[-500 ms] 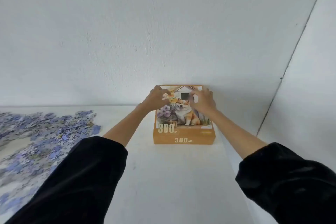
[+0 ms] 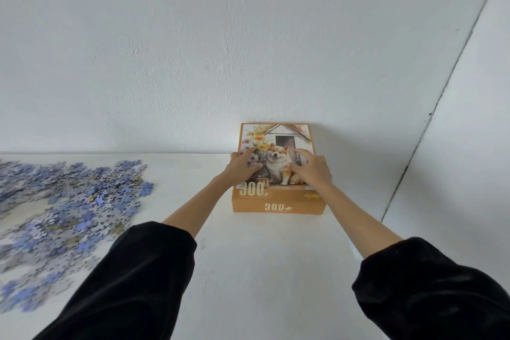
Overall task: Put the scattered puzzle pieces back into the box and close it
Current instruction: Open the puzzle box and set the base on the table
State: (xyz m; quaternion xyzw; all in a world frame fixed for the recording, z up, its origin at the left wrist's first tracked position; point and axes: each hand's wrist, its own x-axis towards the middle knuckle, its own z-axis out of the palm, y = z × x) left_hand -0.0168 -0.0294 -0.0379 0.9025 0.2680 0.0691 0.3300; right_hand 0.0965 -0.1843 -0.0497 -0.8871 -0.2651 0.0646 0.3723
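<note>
Both left hand (image 2: 243, 171) and right hand (image 2: 313, 172) touch the box (image 2: 278, 203) printed "300".

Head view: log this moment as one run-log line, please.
box: closed | left hand: flat on box top | right hand: flat on box top | puzzle pieces: scattered on table, left of box | not yet boxed

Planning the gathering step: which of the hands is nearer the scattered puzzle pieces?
Left. The left hand rests on the box half facing the puzzle pieces; the right hand on the other half.
</note>
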